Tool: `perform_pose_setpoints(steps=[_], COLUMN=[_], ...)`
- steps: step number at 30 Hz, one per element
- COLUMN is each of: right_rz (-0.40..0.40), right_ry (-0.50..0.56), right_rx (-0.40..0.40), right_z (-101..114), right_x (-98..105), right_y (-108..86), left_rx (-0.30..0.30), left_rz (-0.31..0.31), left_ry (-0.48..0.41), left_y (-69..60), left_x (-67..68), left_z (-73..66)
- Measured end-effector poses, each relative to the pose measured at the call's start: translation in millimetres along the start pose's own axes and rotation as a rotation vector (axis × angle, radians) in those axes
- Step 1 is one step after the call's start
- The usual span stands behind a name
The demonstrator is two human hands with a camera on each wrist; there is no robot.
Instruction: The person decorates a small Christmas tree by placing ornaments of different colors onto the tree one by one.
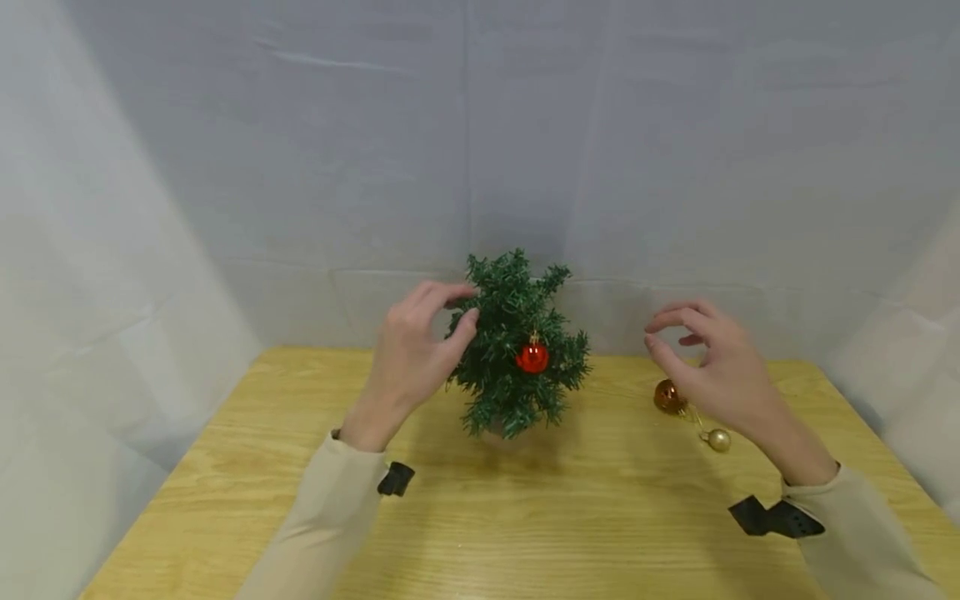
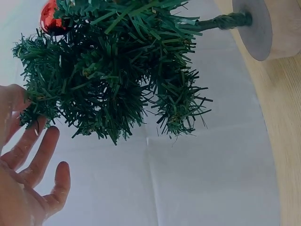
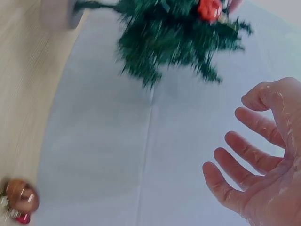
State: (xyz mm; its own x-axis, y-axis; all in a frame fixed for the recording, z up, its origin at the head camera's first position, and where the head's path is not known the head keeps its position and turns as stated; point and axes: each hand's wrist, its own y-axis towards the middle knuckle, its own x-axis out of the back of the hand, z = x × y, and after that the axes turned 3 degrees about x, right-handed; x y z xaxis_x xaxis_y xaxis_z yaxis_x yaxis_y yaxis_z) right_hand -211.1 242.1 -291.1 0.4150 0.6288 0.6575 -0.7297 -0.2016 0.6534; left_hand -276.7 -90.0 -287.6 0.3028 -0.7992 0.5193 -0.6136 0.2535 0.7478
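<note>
Bent the fingers [image 3: 249, 150] of the right hand [image 1: 723, 362] loosely round nothing and, with the left hand [image 1: 408, 350] half open, touched the green tree [image 1: 513, 308], hung with 1 red ball [image 1: 532, 358], on the yellow table [image 1: 525, 533], with 1 brown ball [image 1: 667, 397] and 1 gold ball [image 1: 718, 440] at right.

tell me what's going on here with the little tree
A person's left grip is at the branches of a small artificial tree standing on a wood-grain table. A shiny red ball hangs on the tree. Their right grip is apart from it, holding nothing, near a copper-coloured ball and a smaller gold ball on the table.
</note>
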Motion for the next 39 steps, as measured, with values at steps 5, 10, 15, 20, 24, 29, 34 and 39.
perform_pose_setpoints(steps=[5,10,15,20,24,29,34,39], right_rz=[-0.027,-0.032,-0.031,-0.027,0.008,0.08,0.138,0.21], right_ry=[-0.005,-0.032,-0.085,-0.198,-0.291,-0.356,-0.429,-0.512], right_rx=[-0.031,-0.054,-0.057,0.021,0.079,0.083,0.094,0.114], right_z=[-28,-55,-80,-103,-123,-145,-163,-177], right_x=[13,21,22,21,19,18,17,16], right_y=[-19.4,-38.9,-53.8,-63.3,-70.8,-79.7,-86.0,-88.4], left_rx=[-0.043,-0.073,-0.093,-0.128,-0.158,-0.207,-0.241,-0.244], left_rz=[-0.015,-0.022,-0.026,-0.04,-0.045,-0.04,-0.038,-0.03], left_ry=[-0.009,-0.005,0.007,0.041,0.064,0.115,0.141,0.142], left_y=[-2.7,-6.8,-11.5,-13.9,-16.5,-19.8,-21.1,-23.2], left_x=[0.6,0.7,1.6,3.0,3.5,3.8,4.7,5.2], left_z=[-2.8,-6.7,-12.3,-17.4,-19.9,-24.3,-27.2,-27.6])
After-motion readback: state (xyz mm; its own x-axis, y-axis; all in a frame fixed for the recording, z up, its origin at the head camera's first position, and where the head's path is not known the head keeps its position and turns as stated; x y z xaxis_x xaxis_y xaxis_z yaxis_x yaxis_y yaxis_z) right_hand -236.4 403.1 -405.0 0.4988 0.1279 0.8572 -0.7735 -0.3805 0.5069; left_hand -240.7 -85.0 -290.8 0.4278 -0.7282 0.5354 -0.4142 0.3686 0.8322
